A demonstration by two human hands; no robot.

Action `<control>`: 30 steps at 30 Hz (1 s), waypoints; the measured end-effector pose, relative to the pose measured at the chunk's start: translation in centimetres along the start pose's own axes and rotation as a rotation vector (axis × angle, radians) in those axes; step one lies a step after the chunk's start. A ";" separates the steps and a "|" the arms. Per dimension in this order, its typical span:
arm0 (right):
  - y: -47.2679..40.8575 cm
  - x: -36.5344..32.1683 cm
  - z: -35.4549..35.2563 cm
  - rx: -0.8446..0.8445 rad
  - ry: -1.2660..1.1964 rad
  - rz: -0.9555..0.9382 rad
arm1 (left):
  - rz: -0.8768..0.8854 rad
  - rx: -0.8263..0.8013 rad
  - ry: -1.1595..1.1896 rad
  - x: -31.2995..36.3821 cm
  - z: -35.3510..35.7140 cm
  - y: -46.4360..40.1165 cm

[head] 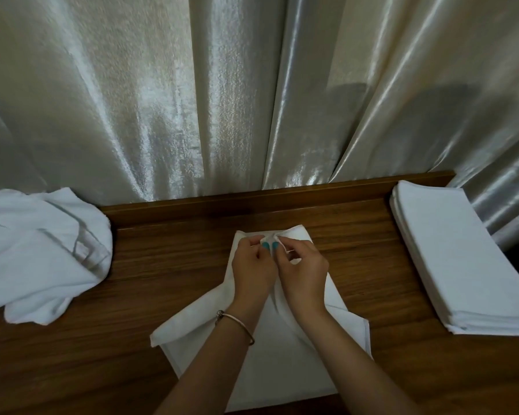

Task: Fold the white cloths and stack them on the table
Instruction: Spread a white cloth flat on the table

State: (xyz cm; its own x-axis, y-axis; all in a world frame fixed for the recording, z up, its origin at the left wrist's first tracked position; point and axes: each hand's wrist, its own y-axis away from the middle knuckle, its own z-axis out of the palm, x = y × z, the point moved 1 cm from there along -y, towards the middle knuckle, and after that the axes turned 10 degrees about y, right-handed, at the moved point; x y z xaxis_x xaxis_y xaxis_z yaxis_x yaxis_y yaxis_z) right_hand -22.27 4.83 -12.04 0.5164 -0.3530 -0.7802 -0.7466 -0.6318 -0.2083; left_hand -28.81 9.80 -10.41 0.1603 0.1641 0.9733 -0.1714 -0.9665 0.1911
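A white cloth (270, 354) lies partly folded on the wooden table (168, 265), in the middle, its sides drawn toward the far end. My left hand (252, 269) and my right hand (303, 272) sit side by side over its far part, each pinching the cloth's edge between thumb and fingers. A neat stack of folded white cloths (459, 259) rests at the right edge of the table. A loose heap of unfolded white cloths (39, 250) lies at the left.
A shiny pale curtain (222, 100) hangs right behind the table's raised back rim (252, 199). Bare wood shows between the middle cloth and both piles.
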 end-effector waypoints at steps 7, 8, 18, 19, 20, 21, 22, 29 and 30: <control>0.5 0.4 -0.3 0.021 0.029 -0.094 | -0.024 -0.067 0.086 -0.6 0.4 0.9; 0.5 0.5 -0.2 0.015 0.034 -0.099 | -0.031 -0.062 0.102 -0.7 0.5 1.0; 0.6 1.7 -0.2 0.036 0.065 -0.194 | -0.136 -0.081 0.242 -0.4 0.7 1.1; 0.7 1.8 -0.1 0.029 0.062 -0.198 | -0.143 -0.076 0.250 -0.4 0.7 1.1; 0.7 1.8 -0.1 0.025 0.058 -0.203 | -0.150 -0.071 0.254 -0.4 0.7 1.0; 0.7 1.8 -0.1 0.026 0.055 -0.208 | -0.155 -0.069 0.255 -0.5 0.7 1.0; 0.7 1.8 0.0 0.031 0.058 -0.212 | -0.161 -0.068 0.252 -0.5 0.7 1.0; 0.8 2.0 0.0 0.018 0.107 -0.247 | -0.212 -0.063 0.289 -0.5 0.8 1.0; 0.7 2.1 0.0 -0.007 0.100 -0.254 | -0.221 -0.062 0.295 -0.4 0.9 1.0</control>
State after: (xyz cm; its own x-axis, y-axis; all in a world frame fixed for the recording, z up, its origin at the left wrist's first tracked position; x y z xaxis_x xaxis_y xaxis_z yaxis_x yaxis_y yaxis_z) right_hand -21.75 3.61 -13.79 0.7256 -0.2487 -0.6416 -0.5853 -0.7133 -0.3854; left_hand -28.16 8.55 -10.70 -0.0857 0.4260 0.9007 -0.2244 -0.8890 0.3991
